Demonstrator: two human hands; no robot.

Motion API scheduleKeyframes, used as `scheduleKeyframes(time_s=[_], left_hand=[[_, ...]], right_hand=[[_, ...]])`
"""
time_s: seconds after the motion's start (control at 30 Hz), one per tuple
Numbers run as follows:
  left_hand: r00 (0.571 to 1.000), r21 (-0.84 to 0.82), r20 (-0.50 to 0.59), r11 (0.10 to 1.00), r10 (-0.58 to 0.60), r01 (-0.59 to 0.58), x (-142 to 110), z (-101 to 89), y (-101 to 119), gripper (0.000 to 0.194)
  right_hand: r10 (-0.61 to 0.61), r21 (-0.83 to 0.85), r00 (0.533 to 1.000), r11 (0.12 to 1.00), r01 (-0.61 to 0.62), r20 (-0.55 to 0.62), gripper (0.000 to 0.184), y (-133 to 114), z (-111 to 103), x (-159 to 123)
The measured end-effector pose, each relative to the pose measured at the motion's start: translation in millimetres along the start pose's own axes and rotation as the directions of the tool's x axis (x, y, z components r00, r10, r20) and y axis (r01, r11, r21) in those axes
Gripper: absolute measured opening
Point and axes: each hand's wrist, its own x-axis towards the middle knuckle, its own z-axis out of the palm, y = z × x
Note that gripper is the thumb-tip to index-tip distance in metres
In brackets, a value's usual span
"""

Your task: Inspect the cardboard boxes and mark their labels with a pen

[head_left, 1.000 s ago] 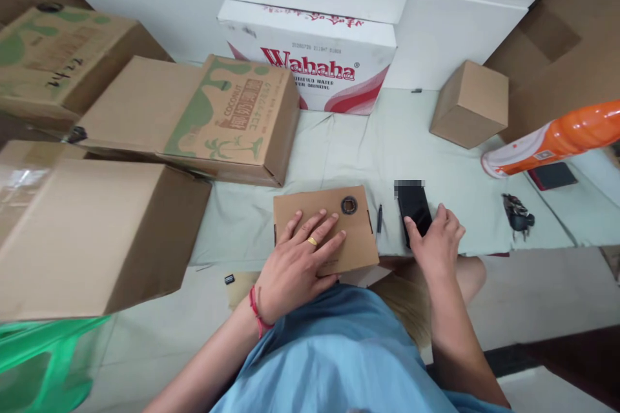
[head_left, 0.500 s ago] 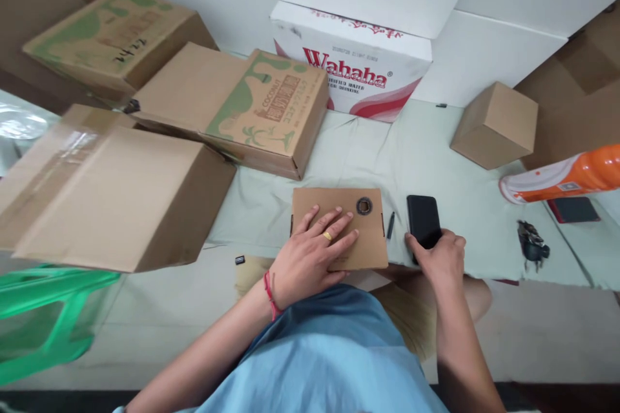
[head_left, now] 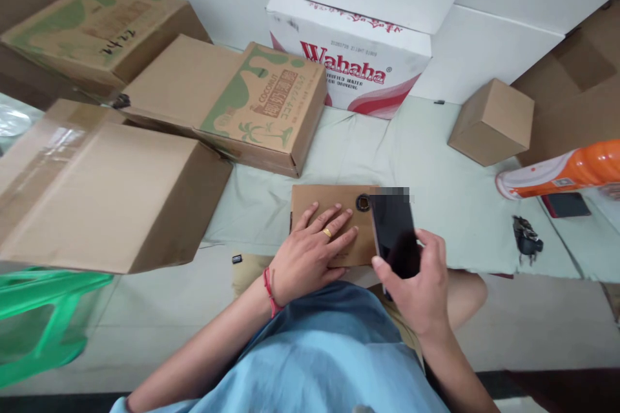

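Observation:
My left hand (head_left: 317, 245) lies flat on a small brown cardboard box (head_left: 334, 192), its fingers spread. A dark ring-shaped mark or object (head_left: 363, 202) shows near the box's far right corner. In my right hand (head_left: 421, 287) is a black smartphone (head_left: 394, 232), gripped at its sides between thumb and fingers. The phone is raised and covers the right edge of the box. Its screen looks dark, and its top end is blurred out.
Larger cartons (head_left: 111, 200) stand at left, with a coconut carton (head_left: 264, 106) and a white Wahaha carton (head_left: 349, 61) behind. At right are a small box (head_left: 494, 122), an orange bottle (head_left: 557, 171), keys (head_left: 527, 239) and a dark red-edged item (head_left: 566, 204). A green plastic stool (head_left: 53, 322) stands lower left.
My right hand has lifted the phone off the cloth and carried it left, over the box's right edge. The pen beside the box is now hidden. My left hand stays on the box.

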Motion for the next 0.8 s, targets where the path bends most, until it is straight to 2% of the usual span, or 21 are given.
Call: scheduleKeyframes(time_s=[0.07,0.13,0.3,0.5,0.63,0.73,0.8], left_hand=[[1.0,0.006,-0.009,1.0,-0.003,0.003,2,-0.9,1,0.059],[1.0,0.012,-0.017,1.0,-0.006,0.007,3,-1.5,2,0.049],[1.0,0.028,-0.02,1.0,-0.009,0.01,3,-0.6,2,0.044],[1.0,0.025,-0.025,1.0,-0.002,0.002,1,1.3,0,0.04],[0.999,0.024,-0.03,1.0,0.012,-0.011,1,1.8,-1,0.051],[0.999,0.019,-0.031,1.0,0.022,-0.021,0,2.8,-2,0.067],[0.999,0.015,-0.026,1.0,0.024,-0.023,0,3.7,-3,0.076]], right_hand=[[-0.09,0.037,0.996,0.995,0.089,0.019,0.064,-22,7,-2],[-0.124,0.049,0.992,0.991,0.123,0.027,0.065,-34,15,-2],[-0.12,0.025,0.992,0.993,0.119,0.029,0.072,-40,28,-2],[-0.085,-0.005,0.995,0.996,0.086,0.058,0.072,-38,29,-5],[-0.058,0.005,0.997,0.998,0.058,0.043,0.071,-33,25,-1],[0.007,-0.017,1.0,1.0,-0.007,-0.006,0.072,-15,17,10],[0.108,-0.057,0.993,0.992,-0.111,-0.057,0.075,6,11,19]])
